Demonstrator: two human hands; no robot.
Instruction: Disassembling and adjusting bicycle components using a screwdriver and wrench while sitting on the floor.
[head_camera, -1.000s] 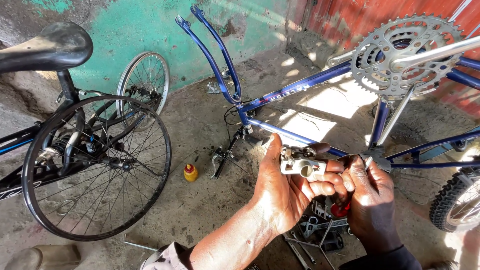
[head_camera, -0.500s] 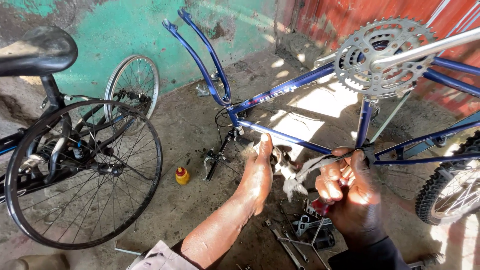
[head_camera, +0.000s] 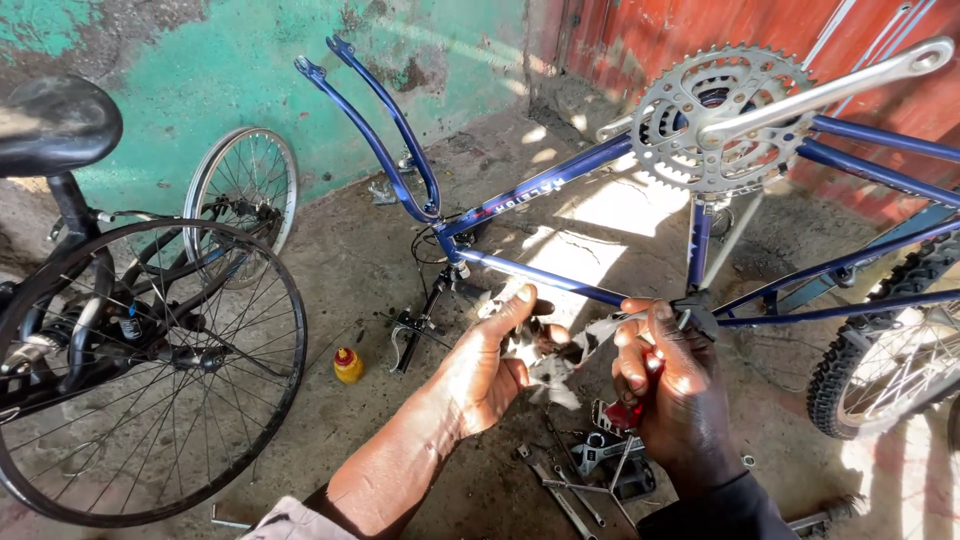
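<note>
A bare concrete floor (head_camera: 330, 270), grey and stained, is lit in patches by sunlight near the blue frame. A small yellow bottle with a red cap (head_camera: 347, 365) is stood on it beside a dark metal bike part (head_camera: 412, 330). Wrenches and loose metal tools (head_camera: 575, 475) are scattered lower down, and a spoked wheel (head_camera: 150, 375) is rested on it at left

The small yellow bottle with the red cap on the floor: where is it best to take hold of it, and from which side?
Probably by the round body of the yellow bottle, just under its red cap, coming from above. It stands upright on the bare concrete floor, apart from the brake part to its right, so fingers can close around it freely.
</note>
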